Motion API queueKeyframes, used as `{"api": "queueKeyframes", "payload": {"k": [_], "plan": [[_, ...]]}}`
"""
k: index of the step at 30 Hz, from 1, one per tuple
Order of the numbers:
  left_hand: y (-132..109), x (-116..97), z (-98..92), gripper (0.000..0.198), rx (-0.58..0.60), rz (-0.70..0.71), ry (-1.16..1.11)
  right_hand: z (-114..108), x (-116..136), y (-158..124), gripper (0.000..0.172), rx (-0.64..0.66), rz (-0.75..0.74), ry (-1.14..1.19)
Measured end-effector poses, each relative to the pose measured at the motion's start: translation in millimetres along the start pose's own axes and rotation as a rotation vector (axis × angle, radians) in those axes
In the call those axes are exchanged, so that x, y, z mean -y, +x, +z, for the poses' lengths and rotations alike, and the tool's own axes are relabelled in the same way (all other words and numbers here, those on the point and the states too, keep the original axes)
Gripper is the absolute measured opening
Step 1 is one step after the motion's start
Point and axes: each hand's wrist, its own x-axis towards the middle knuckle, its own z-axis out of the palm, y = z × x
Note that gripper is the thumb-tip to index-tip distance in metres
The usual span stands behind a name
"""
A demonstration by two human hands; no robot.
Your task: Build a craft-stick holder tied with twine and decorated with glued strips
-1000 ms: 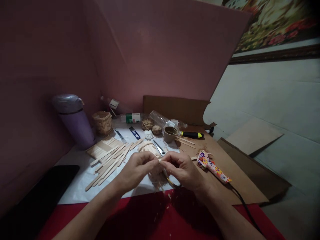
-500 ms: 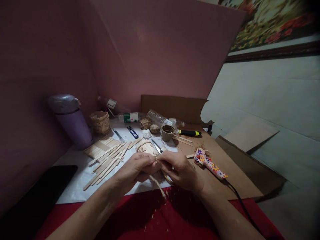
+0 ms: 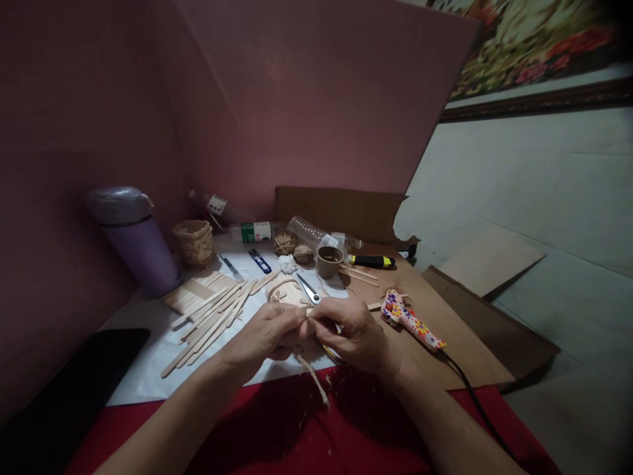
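- Pink panelling point(image 3: 316, 99) forms the background; in front of it, the surface is covered by a white sheet point(image 3: 133, 356) at left and brown cardboard point(image 3: 459, 356) at right, with red cloth point(image 3: 267, 422) along the near edge.
- Purple tumbler point(image 3: 141, 257): placed at far left, well apart from the work.
- Left hand point(image 3: 264, 333) and right hand point(image 3: 353, 333): brought together at centre, thumbs and fingertips pinched on what appears to be one small part of a pale cord. If the grip were uneven, the cord could be frayed or slipped from.
- Floral-wrapped tool point(image 3: 413, 324): laid on the cardboard, its black cable point(image 3: 472, 392) run off the near edge. If the cable were caught by the right arm, the tool could be dragged.
- Loose flat sticks point(image 3: 205, 336): fanned left of the hands; they could be scattered by a sweep of the left forearm.
- Brown cup point(image 3: 330, 267): stood upright beyond the hands; it could be tipped by a knock.
- Scissors point(image 3: 307, 289): laid just beyond the fingertips, blades pointed away; knuckles could be nicked by a careless reach.
- Pale cord point(image 3: 314, 381): pinched between both hands, its tail hung over the red cloth, where it could be snagged.
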Motion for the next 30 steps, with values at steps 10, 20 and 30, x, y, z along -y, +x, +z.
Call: {"api": "queueKeyframes", "payload": {"k": [10,20,30], "plan": [[-0.9,-0.3,-1.0,0.037,-0.034,-0.019,0.021,-5.2,-3.1,3.6,0.017,-0.015,0.132,0.138],[-3.7,-12.4,-14.0,0.028,-0.207,-0.065,0.129,-31.7,-25.1,2.9,0.011,-0.057,0.165,-0.205],[4.5,-11.8,-40.6,0.019,-0.707,0.244,0.559,-33.4,-26.8,3.2,0.011,-0.128,0.232,-0.355]]}}
